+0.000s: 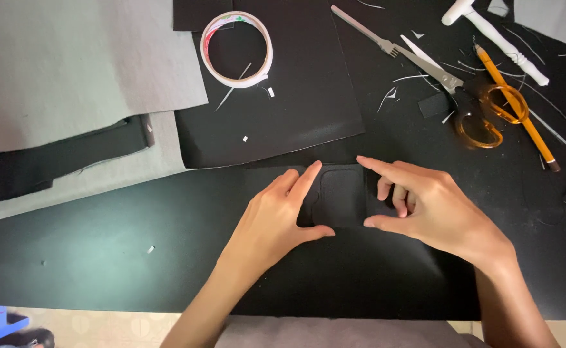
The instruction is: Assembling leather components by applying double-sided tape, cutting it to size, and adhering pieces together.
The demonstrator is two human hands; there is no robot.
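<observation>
A small black rectangular piece (341,195) with rounded corners lies on the black work surface (135,258). My left hand (276,216) presses its left edge with forefinger and thumb. On the opposite side, my right hand (425,203) pinches the right edge, forefinger stretched over the top corner, thumb at the bottom. Both hands hold the piece flat against the surface.
A roll of double-sided tape (238,48) rests on a black sheet (296,109) at the top. Grey sheets (70,64) lie top left. Scissors with orange handles (463,96), a pencil (515,103), a fork (363,29) and a white tool (496,35) lie top right, among paper slivers.
</observation>
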